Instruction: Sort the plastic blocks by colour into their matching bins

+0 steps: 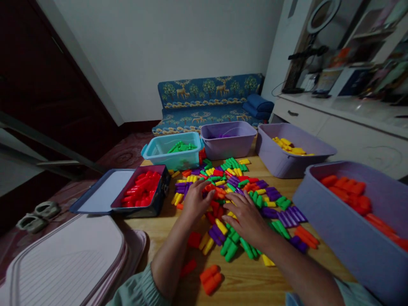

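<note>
A loose pile of coloured plastic building blocks (230,238), ribbed like joined tubes, lies on the wooden table (255,282). My left hand (195,203) reaches into the middle of it, thumb and forefinger closed around orange blocks (219,192). Part of that grip is hidden by the hand itself. Just to the right, my right hand (245,214) rests over the pile with its fingers apart, fingertips touching blocks near the orange ones. Purple blocks (291,216) and green blocks (280,228) lie beyond its wrist. Close to me sits a separate orange block (211,279).
Around the pile stand an open tin (163,191) of red blocks, a turquoise bin (153,146) with green ones, a purple bin (228,148) with purple ones, a bin (270,159) with yellow ones and a bin (331,229) with orange ones. A patterned sofa (204,89) is behind.
</note>
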`<state>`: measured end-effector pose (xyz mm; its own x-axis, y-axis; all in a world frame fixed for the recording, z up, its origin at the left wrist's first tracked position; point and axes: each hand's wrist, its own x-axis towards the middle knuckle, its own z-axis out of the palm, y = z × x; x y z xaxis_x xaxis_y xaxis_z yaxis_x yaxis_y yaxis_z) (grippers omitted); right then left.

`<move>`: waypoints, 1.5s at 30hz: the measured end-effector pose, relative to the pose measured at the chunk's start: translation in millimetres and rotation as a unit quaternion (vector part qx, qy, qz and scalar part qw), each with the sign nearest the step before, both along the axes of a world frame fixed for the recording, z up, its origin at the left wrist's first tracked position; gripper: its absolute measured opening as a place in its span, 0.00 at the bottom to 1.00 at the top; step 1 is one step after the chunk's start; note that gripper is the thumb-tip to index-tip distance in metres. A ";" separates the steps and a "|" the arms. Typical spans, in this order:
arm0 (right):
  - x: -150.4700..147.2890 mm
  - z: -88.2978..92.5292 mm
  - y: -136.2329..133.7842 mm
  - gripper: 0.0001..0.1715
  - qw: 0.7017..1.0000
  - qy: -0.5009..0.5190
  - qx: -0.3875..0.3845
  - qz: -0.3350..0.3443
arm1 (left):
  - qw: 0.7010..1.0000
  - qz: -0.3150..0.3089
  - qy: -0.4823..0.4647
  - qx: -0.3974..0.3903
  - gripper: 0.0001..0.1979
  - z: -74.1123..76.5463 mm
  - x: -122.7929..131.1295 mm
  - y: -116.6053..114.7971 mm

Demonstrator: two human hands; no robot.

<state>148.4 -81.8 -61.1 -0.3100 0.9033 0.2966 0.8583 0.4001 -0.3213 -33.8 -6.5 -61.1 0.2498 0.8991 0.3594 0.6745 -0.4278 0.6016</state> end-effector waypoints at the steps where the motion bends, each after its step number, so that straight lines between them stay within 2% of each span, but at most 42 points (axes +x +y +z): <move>1: 0.1 -0.7 0.0 0.14 1.000 0.003 -0.001 -0.002 | 1.000 -0.006 -0.001 -0.006 0.16 -2.3 -0.7 0.2; 8: 0.3 -3.0 1.1 0.13 1.000 0.012 0.004 0.000 | 0.999 -0.031 -0.028 -0.013 0.16 -9.7 -8.4 0.3; 17: 2.7 -8.7 3.3 0.11 1.000 0.016 0.019 0.011 | 0.999 -0.027 -0.036 0.026 0.15 -15.2 -8.2 -0.3; 20: 4.2 0.0 1.7 0.11 0.998 0.043 0.033 -0.009 | 0.999 -0.027 -0.033 0.030 0.15 -14.5 -8.4 -1.1; 23: 3.0 20.3 10.5 0.11 0.996 0.072 0.046 -0.018 | 0.999 -0.020 -0.033 0.031 0.14 -14.1 -7.9 -1.5; 26: -5.6 41.8 43.1 0.11 0.996 0.081 0.027 -0.001 | 0.999 -0.014 -0.037 0.034 0.14 -14.5 -7.3 -0.9; 29: -23.9 54.3 97.1 0.14 0.998 0.053 -0.018 -0.008 | 0.999 -0.016 -0.038 0.035 0.14 -14.5 -7.8 -0.4; 32: -47.4 55.4 152.7 0.23 0.997 -0.034 -0.058 -0.033 | 0.999 -0.021 -0.043 0.024 0.14 -13.7 -9.5 -1.2; 35: -66.7 49.7 194.1 0.24 0.992 -0.077 -0.091 -0.050 | 0.998 -0.020 -0.052 0.010 0.14 -13.3 -11.4 -2.6; 40: -77.0 38.9 234.4 0.26 0.978 -0.118 -0.149 -0.082 | 0.998 -0.017 -0.057 0.003 0.14 -14.0 -12.1 -3.1; 45: -78.2 37.3 248.7 0.28 0.967 -0.148 -0.184 -0.092 | 0.998 -0.010 -0.057 -0.001 0.14 -12.7 -11.6 -2.7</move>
